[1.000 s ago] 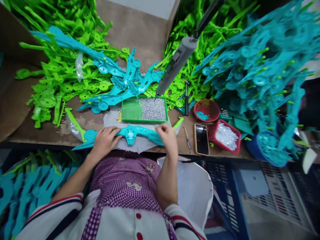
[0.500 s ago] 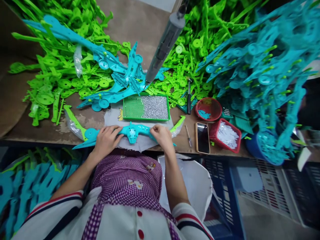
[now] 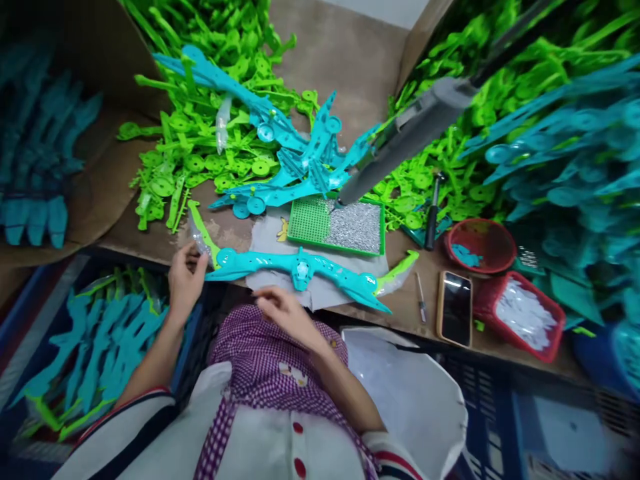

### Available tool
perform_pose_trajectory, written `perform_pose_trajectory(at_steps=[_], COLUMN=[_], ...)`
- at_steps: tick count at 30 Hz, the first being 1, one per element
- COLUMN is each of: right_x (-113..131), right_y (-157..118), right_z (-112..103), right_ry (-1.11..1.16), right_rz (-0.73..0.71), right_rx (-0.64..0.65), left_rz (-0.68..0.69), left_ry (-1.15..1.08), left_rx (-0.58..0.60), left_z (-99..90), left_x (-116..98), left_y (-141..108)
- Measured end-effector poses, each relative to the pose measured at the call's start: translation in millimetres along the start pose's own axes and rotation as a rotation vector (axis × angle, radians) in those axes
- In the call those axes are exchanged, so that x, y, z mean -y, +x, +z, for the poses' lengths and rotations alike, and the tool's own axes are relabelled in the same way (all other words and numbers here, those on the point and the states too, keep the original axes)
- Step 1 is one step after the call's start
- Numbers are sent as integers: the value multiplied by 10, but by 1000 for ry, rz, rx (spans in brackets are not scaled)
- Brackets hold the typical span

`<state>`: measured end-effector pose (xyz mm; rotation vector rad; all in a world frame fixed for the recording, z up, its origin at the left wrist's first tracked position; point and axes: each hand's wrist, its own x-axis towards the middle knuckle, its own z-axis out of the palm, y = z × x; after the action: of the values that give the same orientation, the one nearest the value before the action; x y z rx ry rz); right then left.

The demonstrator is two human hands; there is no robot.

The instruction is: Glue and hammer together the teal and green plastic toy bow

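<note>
A turquoise plastic toy bow with green tips lies across the grey cloth at the table's front edge. Clear plastic film wraps its left green tip, and another film covers part of the right one. My left hand is at that left end, its bent fingers and thumb closed on the filmed tip. Below the bow's middle, my right hand hangs over the apron, fingers stretched out and holding nothing. Just behind the bow sits a green tray of small metal screws, with a hanging electric screwdriver over it.
Green parts heap at the back, with turquoise pieces on top. At right are a hammer, a small screwdriver, a phone, a red bowl and a red basket. A crate of bows stands lower left.
Both hands have left the bow's middle: the left moved out to its left tip, the right drew back toward the apron. The view has swung left, and the hanging screwdriver tilts more.
</note>
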<state>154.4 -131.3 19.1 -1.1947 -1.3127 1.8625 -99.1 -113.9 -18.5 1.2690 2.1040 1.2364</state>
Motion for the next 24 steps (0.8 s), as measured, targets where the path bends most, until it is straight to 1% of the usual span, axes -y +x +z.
perform_pose_trajectory(at_steps=[1,3,4,6,9,11,14,17,19,22,24], right_x=[-64,-158,-185,-209,-206,-198,-174,-137,-113,-98,-106], right_y=[101,292,365,455,484,485,508,541,545,524,516], right_z=[187,463,548,633,652,641,605,567,560,575,588], right_ry=[168,445,543,652,693,699,724,740,744,751,756], right_rz=[80,178,211,266,357,389,426,468,450,384,367], right_rx=[73,73,48,24,58,84,108,132,99,26,14], left_rz=[-52,-135,-181,-309,-511,-581,-581,-573,-589,-619,-640], left_ry=[-81,-255,-341,-480,-622,-719,-849,-901,-928,-982,-1010], left_rx=[17,32,34,58,138,155,160,189,162,83,40], left_z=[24,73,85,73,3,-29,-23,3,10,14,25], left_x=[32,42,26,-26,-123,-187,-276,-366,-431,-524,-558], left_y=[-13,-65,-97,-158,-214,-227,-237,-252,-262,-261,-250])
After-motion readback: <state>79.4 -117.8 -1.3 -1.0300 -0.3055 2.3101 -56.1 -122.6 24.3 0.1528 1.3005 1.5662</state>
